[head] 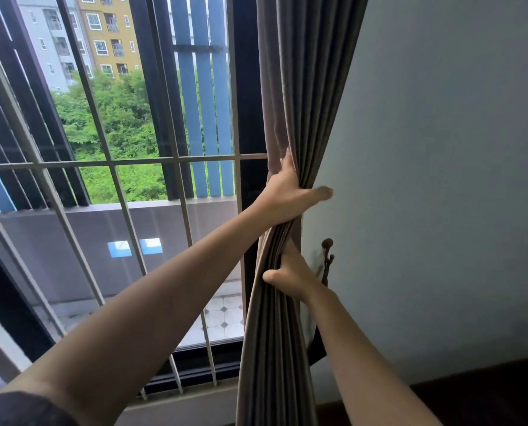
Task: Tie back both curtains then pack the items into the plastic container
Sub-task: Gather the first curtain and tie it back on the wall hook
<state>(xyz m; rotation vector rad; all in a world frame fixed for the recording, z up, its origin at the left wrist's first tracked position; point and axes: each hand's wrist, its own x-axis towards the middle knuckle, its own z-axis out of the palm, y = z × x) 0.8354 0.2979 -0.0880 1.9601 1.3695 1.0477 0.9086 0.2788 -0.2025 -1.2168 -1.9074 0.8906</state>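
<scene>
While held, one curtain (302,87), two hands (282,193) (291,272)

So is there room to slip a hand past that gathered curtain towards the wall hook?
Yes: bare wall lies right of the curtain, above the hook. It is tight between curtain and hook, where the right hand grips low and a dark strap hangs. The left hand grips higher.

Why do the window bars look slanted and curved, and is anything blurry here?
Head view: the wide-angle lens bows and tilts the window bars; daylight outside is bright while the wall is dim; a finger of the left hand gripping the curtain is smeared by motion; the right hand looks sharp.
</scene>
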